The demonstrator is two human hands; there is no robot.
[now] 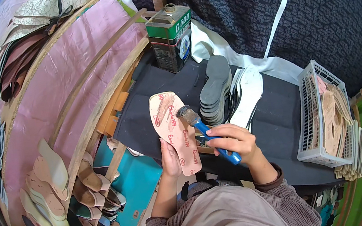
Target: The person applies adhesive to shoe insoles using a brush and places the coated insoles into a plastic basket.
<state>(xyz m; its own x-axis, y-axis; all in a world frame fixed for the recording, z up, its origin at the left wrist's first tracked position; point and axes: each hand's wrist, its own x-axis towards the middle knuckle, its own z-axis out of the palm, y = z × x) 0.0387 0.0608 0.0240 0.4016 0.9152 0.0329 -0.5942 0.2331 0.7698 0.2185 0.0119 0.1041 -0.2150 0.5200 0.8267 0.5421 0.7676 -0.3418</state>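
My left hand point(169, 158) grips a cream shoe insole point(177, 136) with red print by its left edge, near the heel end. In my right hand point(235, 141) is a brush with a blue handle point(228, 156). Its dark bristles point(184, 111) touch the insole's wide toe end, where a brownish smear shows. Just beyond my hands, a stack of grey soles point(216, 92) stands on the black-covered table point(280, 141), with a stack of white soles point(250, 90) right beside it.
A green and black metal can point(171, 36) stands at the table's back. On the right a white plastic basket point(310, 119) holds tan insoles. Wooden rails point(95, 119) run along the left, with stacked soles point(42, 204) and sandals point(86, 194) near them.
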